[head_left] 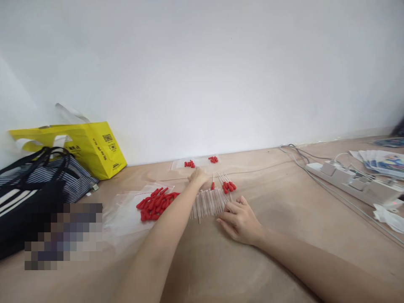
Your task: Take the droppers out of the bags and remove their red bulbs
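A row of thin clear plastic tubes (208, 203) lies side by side on the tan surface. My left hand (198, 176) reaches over the far end of the row, fingers curled down on the tubes there; what it grips is hidden. My right hand (240, 219) rests at the near right end of the row, fingers bent and touching the tube ends. A pile of red rubber bulbs (156, 203) lies on a clear plastic bag (126, 212) to the left. A few tubes with red bulbs fitted (228, 185) lie just beyond the row.
Two small clusters of red bulbs (202, 161) sit on another clear bag near the wall. A yellow bag (91, 147) and a striped dark bag (38, 185) stand at the left. A white power strip (356, 183) with cables and papers (383, 162) lie at the right.
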Tool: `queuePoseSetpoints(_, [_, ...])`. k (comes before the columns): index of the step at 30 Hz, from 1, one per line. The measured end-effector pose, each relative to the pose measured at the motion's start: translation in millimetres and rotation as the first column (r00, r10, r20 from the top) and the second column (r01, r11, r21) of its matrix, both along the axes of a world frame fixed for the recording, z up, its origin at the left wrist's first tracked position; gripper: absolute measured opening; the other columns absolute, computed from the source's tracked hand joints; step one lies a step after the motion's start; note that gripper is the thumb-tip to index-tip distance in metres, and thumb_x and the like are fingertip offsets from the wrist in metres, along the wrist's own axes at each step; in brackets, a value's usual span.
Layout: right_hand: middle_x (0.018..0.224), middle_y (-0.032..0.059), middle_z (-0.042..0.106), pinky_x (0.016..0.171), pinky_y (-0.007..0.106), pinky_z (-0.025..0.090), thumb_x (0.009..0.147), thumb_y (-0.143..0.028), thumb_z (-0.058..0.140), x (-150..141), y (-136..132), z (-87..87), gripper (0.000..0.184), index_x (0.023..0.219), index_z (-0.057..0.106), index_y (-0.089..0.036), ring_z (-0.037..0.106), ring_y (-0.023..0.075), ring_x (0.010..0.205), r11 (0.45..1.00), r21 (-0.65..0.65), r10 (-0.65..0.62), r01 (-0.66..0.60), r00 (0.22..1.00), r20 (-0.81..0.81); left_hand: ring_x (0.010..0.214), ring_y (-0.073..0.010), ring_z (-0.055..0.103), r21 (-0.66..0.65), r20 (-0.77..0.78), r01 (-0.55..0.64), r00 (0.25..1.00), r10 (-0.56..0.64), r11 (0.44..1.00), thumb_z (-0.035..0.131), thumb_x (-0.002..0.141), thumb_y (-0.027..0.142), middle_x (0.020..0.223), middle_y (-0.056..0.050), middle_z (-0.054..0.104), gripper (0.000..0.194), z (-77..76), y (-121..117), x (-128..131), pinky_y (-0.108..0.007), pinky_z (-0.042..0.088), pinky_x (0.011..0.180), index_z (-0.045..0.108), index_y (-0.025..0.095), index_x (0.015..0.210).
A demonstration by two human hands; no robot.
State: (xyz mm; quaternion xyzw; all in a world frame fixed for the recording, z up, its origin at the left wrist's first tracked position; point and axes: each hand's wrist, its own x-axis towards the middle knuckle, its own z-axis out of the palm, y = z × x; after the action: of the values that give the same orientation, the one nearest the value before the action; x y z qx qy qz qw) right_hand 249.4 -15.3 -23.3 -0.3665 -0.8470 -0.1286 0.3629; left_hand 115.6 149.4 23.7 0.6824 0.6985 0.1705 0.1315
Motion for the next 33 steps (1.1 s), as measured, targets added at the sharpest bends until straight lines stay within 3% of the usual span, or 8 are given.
queuePoseSetpoints(2, [0.060, -0.0009, 0.052, 0.063, 0.029, 0.019, 0.078, -0.035, 0.050, -6, 2, -1.3, 0.027, 0.059, 0.057, -0.017, 0.041, 0.0102, 0.059, 0.998, -0.042, -0.040, 0.039, 0.999, -0.018, 0.092, -0.0270, 0.056, 0.081, -0.003, -0.022, 1.000, 0.022, 0.996, 0.057, 0.073, 0.029, 0.096, -0.014, 0.060, 0.030, 9.8, -7, -16, -0.039, 0.041, 0.076, 0.051, 0.013, 0.098])
queuePoseSetpoints(7, [0.057, -0.0015, 0.055, 0.065, 0.030, 0.018, 0.067, -0.054, 0.057, -32, 10, -2.1, 0.041, 0.053, 0.050, -0.016, 0.044, 0.0101, 0.058, 0.991, -0.090, -0.098, 0.098, 0.995, 0.002, 0.081, -0.0178, 0.059, 0.298, 0.012, 0.062, 0.998, -0.069, 0.952, 0.043, 0.079, 0.024, 0.083, -0.002, 0.062, 0.018, 21.8, -56, -69, -0.029, 0.041, 0.071, 0.043, 0.020, 0.097])
queuePoseSetpoints(10, [0.057, -0.0011, 0.056, 0.066, 0.031, 0.019, 0.067, -0.053, 0.058, -44, 17, -1.4, 0.041, 0.053, 0.051, -0.016, 0.043, 0.0098, 0.056, 0.985, -0.097, -0.139, 0.141, 0.990, 0.022, 0.075, -0.0144, 0.058, 0.367, 0.019, 0.124, 0.990, -0.140, 0.922, 0.040, 0.081, 0.028, 0.083, -0.001, 0.060, 0.011, 9.9, -96, -97, -0.025, 0.042, 0.066, 0.042, 0.020, 0.089])
queuePoseSetpoints(14, [0.056, -0.0013, 0.056, 0.067, 0.031, 0.020, 0.069, -0.048, 0.058, -47, 25, -2.1, 0.037, 0.053, 0.050, -0.016, 0.043, 0.0099, 0.055, 0.987, -0.060, -0.151, 0.150, 0.988, -0.022, 0.067, -0.0150, 0.056, 0.533, -0.050, 0.295, 0.947, -0.318, 0.793, 0.040, 0.082, 0.029, 0.074, -0.001, 0.058, 0.011, -15.2, -135, -119, -0.028, 0.043, 0.063, 0.043, 0.019, 0.078])
queuePoseSetpoints(21, [0.067, 0.0039, 0.057, 0.068, 0.031, 0.027, 0.072, -0.050, 0.054, -30, 10, -0.3, 0.035, 0.071, 0.054, -0.015, 0.049, 0.0154, 0.068, 0.965, 0.199, -0.117, 0.171, 0.959, -0.257, 0.065, -0.0135, 0.053, 0.666, -0.349, 0.550, 0.826, -0.442, 0.504, 0.039, 0.083, 0.016, 0.067, 0.000, 0.057, 0.009, -30.9, -151, -115, -0.031, 0.042, 0.071, 0.045, 0.019, 0.077])
queuePoseSetpoints(26, [0.092, 0.0039, 0.063, 0.088, 0.039, 0.022, 0.078, -0.039, 0.054, -26, 6, 3.6, 0.028, 0.100, 0.055, -0.021, 0.052, 0.0175, 0.091, 0.950, 0.311, -0.019, 0.035, 0.998, -0.056, 0.065, -0.0108, 0.055, 0.702, -0.468, 0.633, 0.756, -0.458, 0.326, 0.039, 0.081, 0.006, 0.070, 0.001, 0.060, 0.014, -27.6, -154, -103, -0.033, 0.040, 0.080, 0.045, 0.018, 0.077])
queuePoseSetpoints(30, [0.078, -0.0016, 0.066, 0.095, 0.041, 0.014, 0.082, -0.024, 0.052, -26, 16, -3.2, 0.015, 0.096, 0.058, -0.024, 0.053, 0.0144, 0.093, 0.941, 0.339, 0.005, -0.008, 1.000, 0.011, 0.064, -0.0105, 0.056, 0.700, -0.504, 0.663, 0.722, -0.473, 0.266, 0.038, 0.082, 0.007, 0.069, 0.000, 0.061, 0.016, -27.6, -156, -94, -0.034, 0.039, 0.082, 0.047, 0.018, 0.075])
queuePoseSetpoints(33, [0.062, -0.0048, 0.063, 0.096, 0.042, 0.013, 0.082, -0.014, 0.050, -23, 23, -8.5, 0.015, 0.091, 0.058, -0.022, 0.055, 0.0122, 0.088, 0.939, 0.343, 0.034, -0.037, 0.999, 0.016, 0.067, -0.0114, 0.057, 0.699, -0.478, 0.650, 0.734, -0.482, 0.297, 0.041, 0.083, 0.011, 0.072, -0.001, 0.063, 0.012, -29.4, -155, -90, -0.035, 0.038, 0.084, 0.051, 0.017, 0.080])
